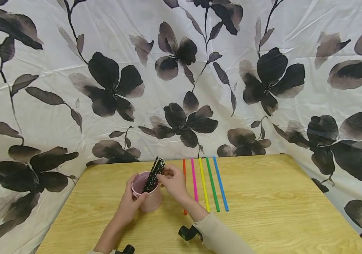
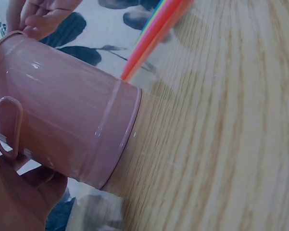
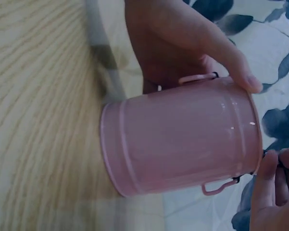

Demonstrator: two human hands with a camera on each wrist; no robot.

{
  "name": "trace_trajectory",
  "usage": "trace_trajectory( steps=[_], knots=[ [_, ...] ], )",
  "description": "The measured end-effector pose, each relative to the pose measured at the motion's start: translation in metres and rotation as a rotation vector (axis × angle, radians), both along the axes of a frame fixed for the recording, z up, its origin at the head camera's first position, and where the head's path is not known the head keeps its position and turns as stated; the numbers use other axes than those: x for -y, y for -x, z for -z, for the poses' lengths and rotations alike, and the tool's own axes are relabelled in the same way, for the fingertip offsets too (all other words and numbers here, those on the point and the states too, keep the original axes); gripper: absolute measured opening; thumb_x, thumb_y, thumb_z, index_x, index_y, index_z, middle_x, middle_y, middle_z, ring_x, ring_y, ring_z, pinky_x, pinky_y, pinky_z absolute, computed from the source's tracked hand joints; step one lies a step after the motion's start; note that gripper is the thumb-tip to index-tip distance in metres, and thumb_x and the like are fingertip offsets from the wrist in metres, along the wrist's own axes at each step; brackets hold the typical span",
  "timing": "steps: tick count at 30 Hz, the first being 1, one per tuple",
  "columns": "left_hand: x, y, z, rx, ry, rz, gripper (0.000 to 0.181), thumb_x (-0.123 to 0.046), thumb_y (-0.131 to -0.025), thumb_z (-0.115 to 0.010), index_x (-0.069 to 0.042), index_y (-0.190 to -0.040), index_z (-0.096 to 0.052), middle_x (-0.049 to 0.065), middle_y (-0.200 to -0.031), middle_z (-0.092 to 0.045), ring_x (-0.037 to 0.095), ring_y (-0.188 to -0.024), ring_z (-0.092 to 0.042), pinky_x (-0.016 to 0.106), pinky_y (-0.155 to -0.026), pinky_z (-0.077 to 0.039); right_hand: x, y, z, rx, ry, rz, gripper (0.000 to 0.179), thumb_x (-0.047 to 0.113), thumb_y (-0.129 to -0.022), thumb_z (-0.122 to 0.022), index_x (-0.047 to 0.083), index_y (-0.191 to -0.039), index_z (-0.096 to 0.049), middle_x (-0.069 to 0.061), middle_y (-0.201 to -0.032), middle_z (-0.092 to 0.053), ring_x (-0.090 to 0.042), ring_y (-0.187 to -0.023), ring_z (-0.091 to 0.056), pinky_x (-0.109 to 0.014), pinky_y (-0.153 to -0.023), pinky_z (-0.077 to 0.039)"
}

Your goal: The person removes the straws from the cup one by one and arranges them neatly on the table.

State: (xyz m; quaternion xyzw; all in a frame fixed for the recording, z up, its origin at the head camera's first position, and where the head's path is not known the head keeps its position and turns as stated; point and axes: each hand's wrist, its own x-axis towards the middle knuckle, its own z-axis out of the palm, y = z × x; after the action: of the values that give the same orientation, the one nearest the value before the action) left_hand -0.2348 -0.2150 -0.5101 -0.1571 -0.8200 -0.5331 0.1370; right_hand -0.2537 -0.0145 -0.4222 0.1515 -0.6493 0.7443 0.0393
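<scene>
A pink metal bucket (image 1: 152, 204) with small side handles stands upright on the table. My left hand (image 1: 128, 204) grips it from the left, the thumb at the near rim; in the right wrist view that thumb lies over the bucket's (image 3: 182, 139) rim. A long, flat black thing with white speckles and a pale stripe (image 1: 153, 175) leans in the bucket, its lower end inside and its top sticking out. My right hand (image 1: 175, 182) pinches it at its right edge, above the rim. The exact kind of the speckled thing cannot be told.
Right of the bucket several thin sticks lie side by side on the wooden table (image 1: 263, 197): red (image 1: 184, 173), pink (image 1: 194, 178), yellow (image 1: 203, 181), green (image 1: 212, 183) and blue (image 1: 220, 183). My right forearm crosses near their lower ends. A floral cloth (image 1: 219, 123) hangs behind the table.
</scene>
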Motion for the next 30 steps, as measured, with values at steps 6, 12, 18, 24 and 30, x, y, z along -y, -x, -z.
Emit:
trace_trajectory(
  steps=[6,12,18,24,30],
  knots=[
    [0.000,0.003,-0.002,0.003,0.018,-0.003,0.074,-0.014,-0.095,-0.062,-0.015,-0.153,-0.016,0.018,-0.143,-0.041,0.035,-0.125,-0.047,0.022,-0.093,-0.042,0.000,0.003,0.003,-0.034,-0.020,-0.024,0.017,-0.011,-0.084,-0.065,-0.018,-0.100,-0.061,-0.027,-0.089,-0.065,-0.013,-0.071,-0.061,-0.047,-0.068,-0.056],
    [-0.001,0.002,-0.002,0.012,-0.013,0.024,0.073,-0.011,-0.095,-0.062,-0.013,-0.153,-0.017,0.018,-0.145,-0.039,0.035,-0.127,-0.045,0.028,-0.096,-0.042,-0.004,0.016,0.006,-0.037,0.041,-0.013,0.018,-0.005,-0.086,-0.068,-0.013,-0.102,-0.065,-0.019,-0.090,-0.067,-0.023,-0.074,-0.065,-0.039,-0.063,-0.057],
    [-0.002,0.002,-0.005,0.013,-0.016,0.008,0.073,-0.011,-0.094,-0.063,-0.014,-0.152,-0.019,0.018,-0.145,-0.040,0.034,-0.127,-0.045,0.034,-0.097,-0.043,-0.017,0.022,-0.019,-0.043,0.097,0.035,0.021,0.003,-0.087,-0.070,-0.006,-0.106,-0.065,-0.007,-0.088,-0.067,-0.030,-0.077,-0.069,-0.033,-0.055,-0.054],
    [-0.003,0.000,-0.003,-0.015,-0.020,0.013,0.074,-0.008,-0.093,-0.063,-0.011,-0.153,-0.018,0.022,-0.144,-0.039,0.037,-0.125,-0.046,0.026,-0.095,-0.042,-0.040,0.026,-0.051,-0.064,0.204,0.046,0.025,0.004,-0.091,-0.066,-0.002,-0.115,-0.062,-0.005,-0.087,-0.064,-0.020,-0.068,-0.070,-0.026,-0.050,-0.051],
    [-0.004,0.002,-0.002,-0.012,-0.032,0.012,0.074,-0.008,-0.093,-0.064,-0.014,-0.152,-0.019,0.020,-0.144,-0.039,0.035,-0.125,-0.045,0.016,-0.094,-0.038,-0.068,0.040,-0.066,-0.096,0.221,0.076,0.034,0.013,-0.097,-0.060,0.008,-0.130,-0.057,-0.012,-0.088,-0.063,-0.020,-0.065,-0.070,-0.024,-0.048,-0.050]
  ],
)
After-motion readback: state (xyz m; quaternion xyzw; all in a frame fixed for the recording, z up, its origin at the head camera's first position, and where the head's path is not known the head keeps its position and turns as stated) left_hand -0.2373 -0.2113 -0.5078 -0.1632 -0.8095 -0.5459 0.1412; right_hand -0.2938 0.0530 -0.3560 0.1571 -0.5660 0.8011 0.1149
